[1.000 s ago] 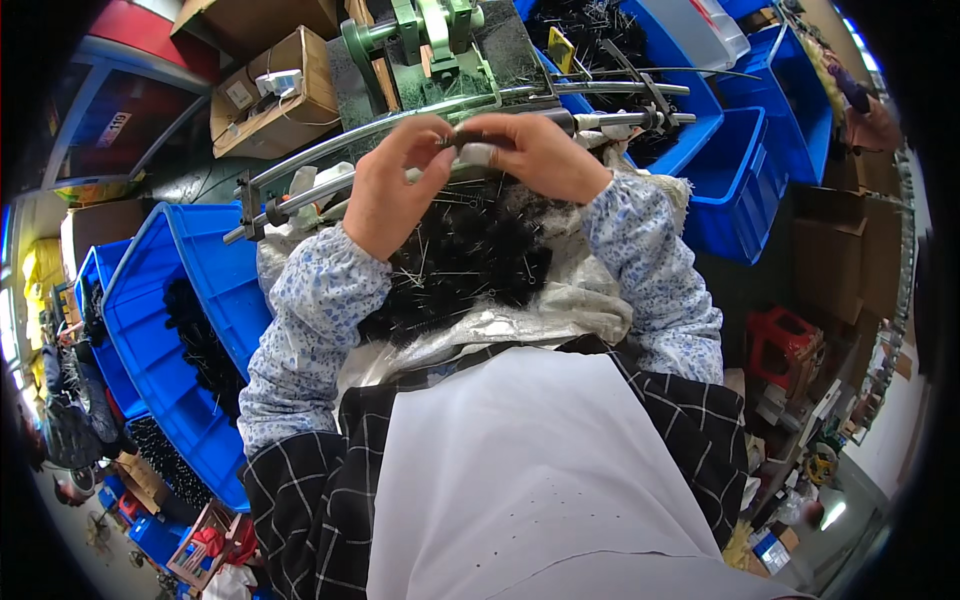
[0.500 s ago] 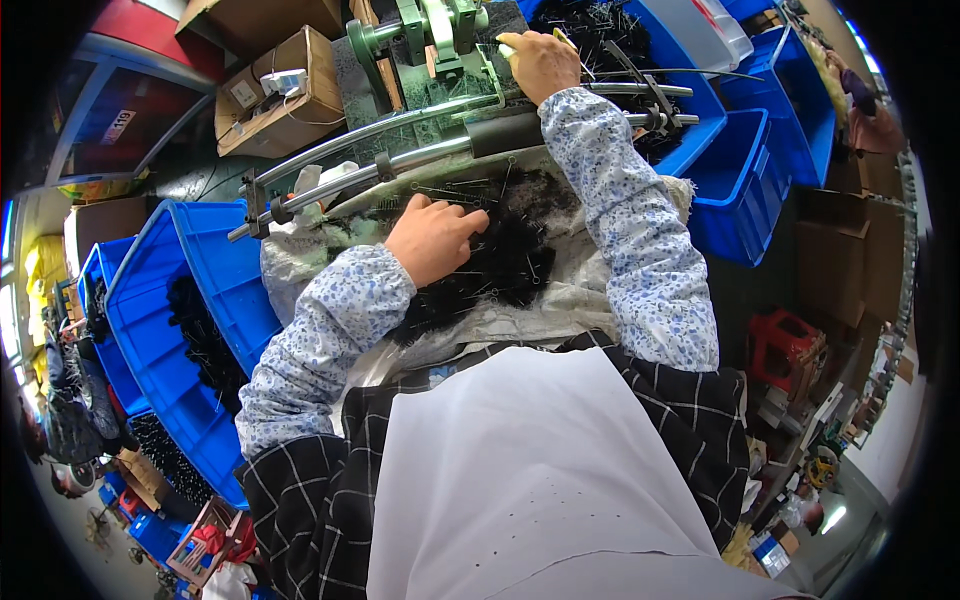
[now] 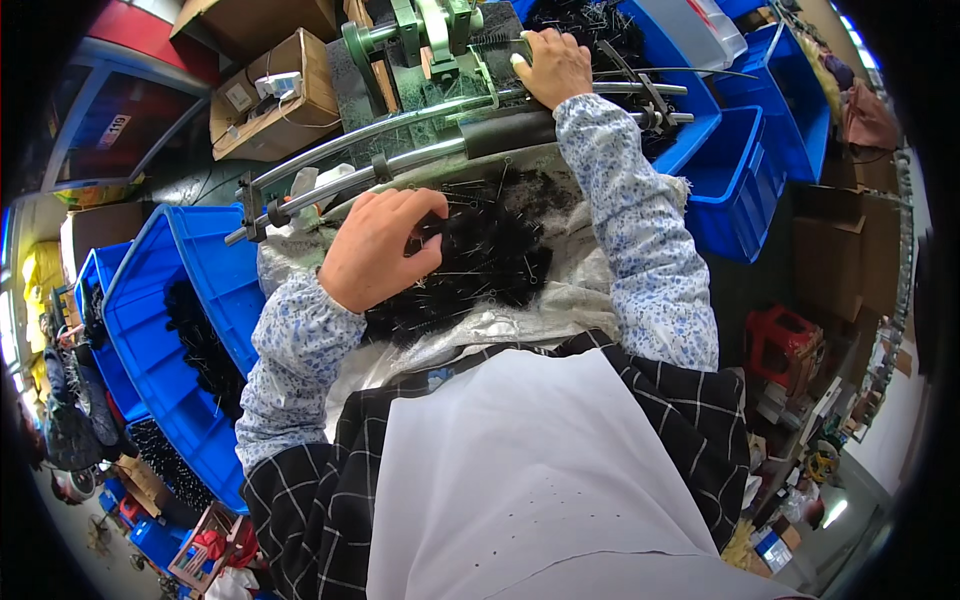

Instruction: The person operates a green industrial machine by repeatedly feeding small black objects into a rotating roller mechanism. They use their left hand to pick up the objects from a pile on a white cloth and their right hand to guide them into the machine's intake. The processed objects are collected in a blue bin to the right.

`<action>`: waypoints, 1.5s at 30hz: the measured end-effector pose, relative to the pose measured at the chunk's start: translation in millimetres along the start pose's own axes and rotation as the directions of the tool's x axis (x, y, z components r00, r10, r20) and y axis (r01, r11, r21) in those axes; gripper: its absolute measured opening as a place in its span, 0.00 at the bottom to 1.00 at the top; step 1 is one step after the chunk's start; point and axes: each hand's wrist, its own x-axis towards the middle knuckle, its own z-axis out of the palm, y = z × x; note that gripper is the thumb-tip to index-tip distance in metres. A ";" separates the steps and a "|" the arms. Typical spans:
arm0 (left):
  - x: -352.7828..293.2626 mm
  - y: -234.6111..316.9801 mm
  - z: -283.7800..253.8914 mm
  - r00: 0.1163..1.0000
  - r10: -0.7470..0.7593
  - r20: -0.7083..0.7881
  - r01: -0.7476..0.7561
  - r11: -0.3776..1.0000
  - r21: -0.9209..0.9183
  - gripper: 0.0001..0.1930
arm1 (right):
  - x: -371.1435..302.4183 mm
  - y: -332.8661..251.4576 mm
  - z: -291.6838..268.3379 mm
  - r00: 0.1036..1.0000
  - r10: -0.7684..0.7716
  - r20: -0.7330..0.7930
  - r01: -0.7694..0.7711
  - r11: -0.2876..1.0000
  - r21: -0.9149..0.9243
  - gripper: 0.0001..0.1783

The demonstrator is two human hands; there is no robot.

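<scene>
My left hand [image 3: 385,245] hovers above a pile of small black wire brushes [image 3: 490,250], its fingers curved and the thumb apart, nothing between them. The brushes have thin metal stems, some ending in loops, and lie on a pale plastic sheet [image 3: 480,330] across my lap. My right hand [image 3: 557,68] is at the far side, beyond the metal rails [image 3: 420,155]. Its thumb and forefinger close on the end of a thin black brush [image 3: 498,43], which lies beside the green machine [image 3: 435,50] with a pale wheel. The exact grip is partly hidden.
Blue bins holding black brushes stand at the left [image 3: 165,310] and behind my right hand [image 3: 680,60]. Another blue bin [image 3: 740,185] sits at the right. An open cardboard box [image 3: 285,100] is left of the machine. A red stool [image 3: 785,350] stands at lower right.
My left hand has drawn back left from the pile, and its thumb and fingers have opened apart. My right hand has shifted slightly right, and a black brush now shows beside it.
</scene>
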 end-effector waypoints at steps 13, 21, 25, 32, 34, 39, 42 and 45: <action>1.4 0.9 -5.8 1.000 -0.029 -0.006 0.029 1.000 0.001 0.15 | 4.0 -78.6 18.7 0.976 -0.079 -0.204 0.085 0.996 0.020 0.06; 0.2 -9.8 -18.1 0.989 -0.018 -0.147 0.009 0.998 -0.066 0.13 | 1.1 -25.0 4.4 0.996 -0.062 -0.070 0.061 0.998 -0.013 0.17; -1.3 -15.5 -18.3 0.993 -0.043 -0.109 0.036 0.997 -0.062 0.13 | 13.4 3.7 10.3 0.997 -0.055 -0.049 0.060 0.992 0.111 0.11; 24.0 -11.4 -9.6 0.999 -0.006 -0.043 0.000 0.990 -0.141 0.13 | 33.9 46.4 -4.0 0.985 -0.157 0.077 0.157 0.988 0.012 0.10; 30.0 -9.1 -6.5 0.998 -0.012 -0.054 0.002 0.984 -0.178 0.13 | 29.0 61.1 -20.3 0.994 0.019 -0.103 -0.012 0.997 0.075 0.11; 40.0 -12.1 12.7 0.973 -0.103 -0.207 0.056 0.973 -0.222 0.14 | -27.2 -9.0 -90.7 0.957 -0.068 0.280 -0.051 0.916 0.397 0.17; 49.1 -12.5 19.4 0.961 -0.080 -0.265 0.008 0.964 -0.264 0.14 | -68.7 -47.2 -91.0 0.850 -0.423 0.314 0.013 0.613 0.790 0.17; 39.9 -11.4 17.7 0.949 -0.166 -0.270 0.068 0.939 -0.337 0.18 | -64.1 -51.3 -82.1 0.894 -0.370 0.252 0.015 0.587 0.810 0.16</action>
